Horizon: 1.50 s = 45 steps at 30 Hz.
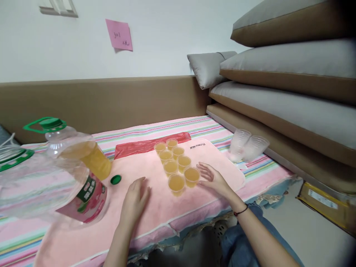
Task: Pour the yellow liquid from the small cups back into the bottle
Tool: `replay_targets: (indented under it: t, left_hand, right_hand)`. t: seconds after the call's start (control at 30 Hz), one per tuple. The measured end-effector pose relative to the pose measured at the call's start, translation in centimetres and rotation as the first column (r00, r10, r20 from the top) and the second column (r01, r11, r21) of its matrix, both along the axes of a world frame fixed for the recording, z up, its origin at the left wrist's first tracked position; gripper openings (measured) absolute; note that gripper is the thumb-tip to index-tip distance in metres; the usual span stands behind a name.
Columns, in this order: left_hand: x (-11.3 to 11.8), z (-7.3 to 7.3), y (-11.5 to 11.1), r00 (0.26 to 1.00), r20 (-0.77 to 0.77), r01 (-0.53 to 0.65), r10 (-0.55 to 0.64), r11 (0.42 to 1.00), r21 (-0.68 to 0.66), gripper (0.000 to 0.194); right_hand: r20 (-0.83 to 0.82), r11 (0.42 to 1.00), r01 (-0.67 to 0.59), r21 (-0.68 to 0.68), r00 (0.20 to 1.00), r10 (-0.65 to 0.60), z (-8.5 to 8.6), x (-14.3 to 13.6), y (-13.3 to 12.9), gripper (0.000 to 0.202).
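Observation:
Several clear plastic cups of yellow drink stand in two rows on a pink mat [144,215]. My right hand [215,181] is beside the front right cup [191,176], thumb and fingers apart; whether a fingertip touches it I cannot tell. The front left cup [176,184] stands next to that one. Left of the rows, my left hand [135,198] is held over the mat with its fingers loosely apart and nothing in it. A green bottle cap [116,179] lies on the mat between this hand and the bottles.
At the left are a large bottle [96,157] part full of yellow drink and a big clear bottle [91,200] with a pink label. A folded red plastic sheet [133,147] lies behind the cups. Stacked clear cups [254,146] lie at right, near piled grey cushions [292,92].

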<state>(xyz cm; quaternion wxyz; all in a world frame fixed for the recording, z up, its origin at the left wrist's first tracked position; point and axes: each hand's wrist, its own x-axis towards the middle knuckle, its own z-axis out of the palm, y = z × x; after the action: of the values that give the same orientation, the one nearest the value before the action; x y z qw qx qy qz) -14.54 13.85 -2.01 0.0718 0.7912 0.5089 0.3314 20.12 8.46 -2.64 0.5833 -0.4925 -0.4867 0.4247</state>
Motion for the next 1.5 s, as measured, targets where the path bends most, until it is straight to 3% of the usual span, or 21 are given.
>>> replay_targets:
  t: [0.07, 0.13, 0.2, 0.27, 0.33, 0.4, 0.47, 0.5, 0.53, 0.6, 0.67, 0.77, 0.93, 1.07, 1.17, 1.27, 1.37, 1.43, 1.5]
  left_hand:
    - [0.1, 0.6, -0.5, 0.999, 0.037, 0.014, -0.019, 0.990, 0.142, 0.032]
    - [0.0, 1.6, -1.3, 0.997, 0.079, -0.033, 0.005, 0.935, 0.353, 0.033]
    - [-0.6, 2.8, -2.4, 0.986, 0.139, -0.159, 0.097, 0.807, 0.569, 0.041]
    - [-1.8, 3.8, -3.5, 0.942, 0.246, -0.336, 0.229, 0.624, 0.706, 0.052]
    - [-3.8, 4.5, -4.3, 0.864, 0.386, -0.501, 0.324, 0.471, 0.726, 0.060]
    - [-6.7, 4.9, -4.9, 0.756, 0.547, -0.654, 0.359, 0.417, 0.631, 0.061]
    - [-10.2, 4.9, -5.0, 0.628, 0.703, -0.746, 0.335, 0.517, 0.420, 0.060]
    - [-12.0, 4.9, -4.8, 0.566, 0.764, -0.721, 0.311, 0.636, 0.275, 0.061]
    - [-13.7, 4.9, -4.7, 0.511, 0.814, -0.614, 0.276, 0.780, 0.121, 0.064]
    - [-16.7, 5.0, -4.2, 0.506, 0.815, -0.471, 0.282, 0.882, -0.013, 0.072]
    - [-18.9, 5.4, -3.7, 0.560, 0.783, -0.301, 0.270, 0.947, -0.111, 0.080]
    - [-20.4, 6.5, -3.1, 0.654, 0.722, -0.084, 0.225, 0.971, -0.226, 0.091]
    - [-21.5, 8.2, -2.0, 0.753, 0.645, 0.129, 0.130, 0.932, -0.338, 0.107]
    - [-22.0, 8.4, -1.1, 0.810, 0.566, 0.106, 0.153, 0.911, -0.398, 0.109]
    - [-21.1, 8.4, -1.3, 0.786, 0.575, 0.016, 0.226, 0.923, -0.385, 0.092]
    - [-18.8, 8.7, -3.1, 0.717, 0.666, -0.028, 0.209, 0.962, -0.272, 0.082]
    - [-15.6, 8.7, -6.3, 0.661, 0.734, 0.025, 0.157, 0.973, -0.231, 0.093]
    - [-13.0, 7.8, -9.1, 0.634, 0.768, 0.122, 0.092, 0.969, -0.217, 0.100]
    - [-10.2, 6.0, -12.1, 0.632, 0.775, 0.221, 0.006, 0.957, -0.187, 0.100]
  right_hand:
    - [-0.066, 0.998, -0.050, -0.048, 0.997, 0.047, -0.4, -0.9, 0.3, 0.080]
    - [-0.081, 0.995, -0.077, -0.055, 0.994, 0.073, -0.7, -1.6, 0.3, 0.081]
    - [-0.106, 0.993, -0.097, -0.065, 0.990, 0.090, -0.8, -2.2, 0.0, 0.080]
    - [-0.116, 0.992, -0.090, -0.091, 0.990, 0.079, -0.7, -2.6, -0.4, 0.079]
    - [-0.105, 0.988, -0.094, -0.122, 0.991, 0.082, -0.7, -2.8, -0.7, 0.079]
    - [-0.076, 0.983, -0.106, -0.149, 0.992, 0.095, -0.6, -2.8, -0.8, 0.079]
    - [-0.071, 0.979, -0.114, -0.167, 0.992, 0.103, -0.7, -2.7, -0.9, 0.079]
    - [-0.077, 0.978, -0.117, -0.170, 0.991, 0.105, -0.9, -2.6, -0.8, 0.080]
    - [-0.088, 0.978, -0.120, -0.169, 0.990, 0.106, -1.1, -2.6, -0.8, 0.081]
    - [-0.103, 0.979, -0.120, -0.167, 0.989, 0.104, -1.7, -2.5, -0.7, 0.082]
    - [-0.109, 0.980, -0.114, -0.164, 0.989, 0.097, -2.1, -2.4, -0.5, 0.081]
    - [-0.109, 0.983, -0.113, -0.142, 0.989, 0.098, -2.2, -2.5, -0.4, 0.078]
    - [-0.106, 0.994, -0.065, -0.084, 0.993, 0.056, -1.7, -3.4, -0.1, 0.078]
    - [-0.092, 0.999, -0.040, -0.035, 0.995, 0.036, -1.3, -3.8, 0.4, 0.078]
    - [-0.087, 0.999, -0.034, -0.019, 0.996, 0.032, -1.0, -4.0, 0.5, 0.078]
    - [-0.079, 0.999, -0.046, 0.007, 0.996, 0.046, -0.7, -4.0, 0.3, 0.078]
    - [-0.069, 0.999, -0.038, 0.027, 0.997, 0.040, -0.4, -4.0, 0.2, 0.076]
    - [-0.065, 0.999, -0.034, 0.030, 0.997, 0.035, -0.3, -4.0, 0.1, 0.075]
    - [-0.063, 0.999, -0.029, 0.037, 0.997, 0.032, -0.2, -4.0, 0.1, 0.076]
